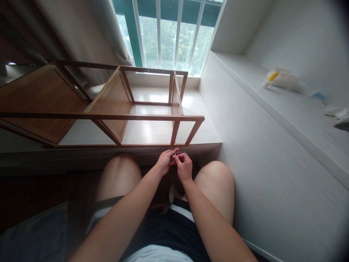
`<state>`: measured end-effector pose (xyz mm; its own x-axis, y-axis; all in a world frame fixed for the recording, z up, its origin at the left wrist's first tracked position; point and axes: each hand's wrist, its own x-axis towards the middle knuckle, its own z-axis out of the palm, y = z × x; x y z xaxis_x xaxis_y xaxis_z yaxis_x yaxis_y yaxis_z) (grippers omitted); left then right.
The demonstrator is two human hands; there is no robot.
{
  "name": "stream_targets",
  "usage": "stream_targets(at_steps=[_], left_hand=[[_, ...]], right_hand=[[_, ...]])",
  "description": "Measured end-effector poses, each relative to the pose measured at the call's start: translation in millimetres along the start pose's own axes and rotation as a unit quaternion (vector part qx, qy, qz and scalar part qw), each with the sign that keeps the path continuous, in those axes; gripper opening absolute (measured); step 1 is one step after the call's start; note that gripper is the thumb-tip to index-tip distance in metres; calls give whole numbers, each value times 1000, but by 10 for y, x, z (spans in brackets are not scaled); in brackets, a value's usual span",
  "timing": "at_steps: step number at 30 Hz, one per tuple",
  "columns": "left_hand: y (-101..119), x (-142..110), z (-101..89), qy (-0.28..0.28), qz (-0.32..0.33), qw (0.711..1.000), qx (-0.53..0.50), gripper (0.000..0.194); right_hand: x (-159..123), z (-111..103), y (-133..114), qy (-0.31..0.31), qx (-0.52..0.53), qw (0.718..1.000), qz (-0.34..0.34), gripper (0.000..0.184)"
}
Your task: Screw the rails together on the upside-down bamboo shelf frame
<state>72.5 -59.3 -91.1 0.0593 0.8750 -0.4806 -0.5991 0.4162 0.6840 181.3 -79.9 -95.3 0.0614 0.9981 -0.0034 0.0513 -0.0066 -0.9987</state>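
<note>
The rack (152, 117) lay on its side upon the pale ledge (209, 133), and its long axis ran from left to right, across the front of the person. Both hands were low, near the right end of this rack and just on the near side of its bottom rail (147, 146). So the rail was straight ahead of the fingers, and it ran crosswise to the forearms.

The left hand (164, 162) reached a little farther forward, so its fingertips were the nearer ones to the rail. Whether they touched it, I could not tell. The right hand (184, 168) was just beside, a little closer to the body, with its thumb and forefinger pinched on a small pale piece (175, 154). This piece was between the two hands; it looked thin, and its long axis seemed to point forward, toward the rail, but it was too small to be sure. The left fingers were bent around the same spot; I could not tell if they gripped the piece or only steadied it.

The hands were between the left knee (121, 173) and the right knee (218, 178).
</note>
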Motion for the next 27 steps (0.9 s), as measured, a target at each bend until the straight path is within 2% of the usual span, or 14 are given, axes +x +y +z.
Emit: stream_targets(at_steps=[11,20,27], left_hand=[[24,-17,4,-7,10,1000,3,30],[51,-14,-30,-18,-5,1000,9,28],[60,0,-22,-23,-9,1000,13,28]], right_hand=[[8,-13,-9,0,-70,996,-56,21],[22,-46,10,-12,-174,978,-116,17],[38,-67,14,6,-211,970,-122,19]])
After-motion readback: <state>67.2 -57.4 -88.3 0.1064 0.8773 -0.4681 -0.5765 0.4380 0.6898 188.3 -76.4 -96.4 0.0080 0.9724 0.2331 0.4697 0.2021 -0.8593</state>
